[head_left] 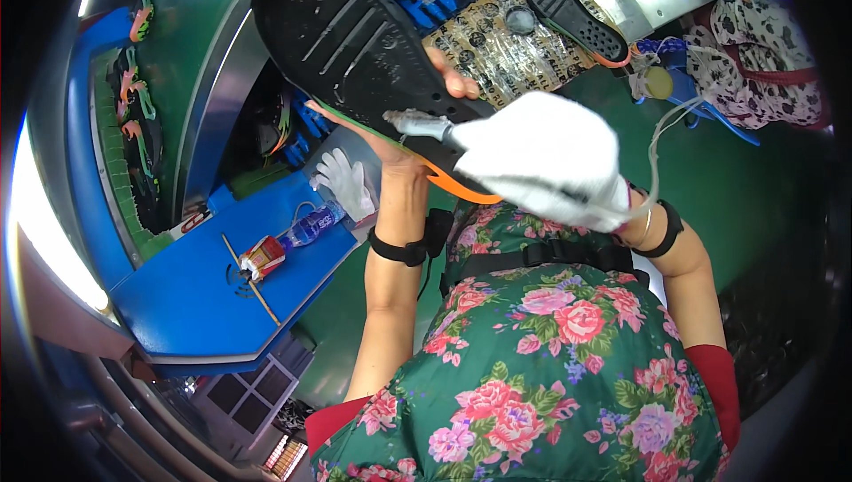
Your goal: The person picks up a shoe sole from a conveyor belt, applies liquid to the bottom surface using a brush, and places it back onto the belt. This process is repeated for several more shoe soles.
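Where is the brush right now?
Upper middle of the head view: the brush is in the white-gloved right hand, its tip against or just over the black sole that the left hand holds.

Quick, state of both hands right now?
Left hand: holding the black shoe sole, partly hidden behind it.
Right hand: closed on a brush-like tool over the sole.

A black, slotted shoe sole [364, 60] slants beneath a small, metal-ferruled brush [426, 126].
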The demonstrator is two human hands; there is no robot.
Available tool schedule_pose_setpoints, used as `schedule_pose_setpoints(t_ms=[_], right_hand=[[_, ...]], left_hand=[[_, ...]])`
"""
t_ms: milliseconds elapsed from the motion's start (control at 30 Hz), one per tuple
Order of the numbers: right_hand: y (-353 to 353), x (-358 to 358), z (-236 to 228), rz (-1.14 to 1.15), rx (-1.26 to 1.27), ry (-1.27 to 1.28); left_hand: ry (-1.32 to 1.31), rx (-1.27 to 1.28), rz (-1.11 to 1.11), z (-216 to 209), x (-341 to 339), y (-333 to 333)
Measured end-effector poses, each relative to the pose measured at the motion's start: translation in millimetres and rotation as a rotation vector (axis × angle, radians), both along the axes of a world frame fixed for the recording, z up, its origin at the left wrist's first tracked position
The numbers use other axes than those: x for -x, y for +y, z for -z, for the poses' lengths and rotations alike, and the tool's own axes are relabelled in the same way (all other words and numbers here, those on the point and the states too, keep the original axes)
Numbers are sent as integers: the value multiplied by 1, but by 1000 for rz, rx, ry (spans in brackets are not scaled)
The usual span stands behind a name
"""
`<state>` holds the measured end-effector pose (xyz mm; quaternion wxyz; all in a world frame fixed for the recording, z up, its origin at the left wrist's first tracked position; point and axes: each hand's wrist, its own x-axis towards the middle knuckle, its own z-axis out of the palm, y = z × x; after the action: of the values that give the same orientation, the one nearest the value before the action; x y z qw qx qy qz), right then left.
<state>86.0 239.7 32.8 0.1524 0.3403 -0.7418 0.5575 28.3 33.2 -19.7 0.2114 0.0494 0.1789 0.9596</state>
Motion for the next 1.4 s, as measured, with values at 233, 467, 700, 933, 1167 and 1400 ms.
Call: schedule_pose_setpoints(t_ms=[233, 467, 700, 933, 1167, 1400], right_hand=[[0, -3, -1, -36, 218, -262], [-2, -9, 2, -10, 62, -147], [-3, -11, 9, 21, 233, -180], [3, -14, 7, 15, 243, -372], [3, -12, 4, 35, 286, -520], [4, -12, 3, 50, 214, -371]], left_hand=[[72, 26, -39, 3, 6, -9], [152, 96, -47, 7, 12, -22], [285, 34, 90, 7, 24, -29], [330, 72, 22, 8, 30, -28], [382, 106, 25, 9, 38, -28], [360, 173, 7, 6, 43, -31]])
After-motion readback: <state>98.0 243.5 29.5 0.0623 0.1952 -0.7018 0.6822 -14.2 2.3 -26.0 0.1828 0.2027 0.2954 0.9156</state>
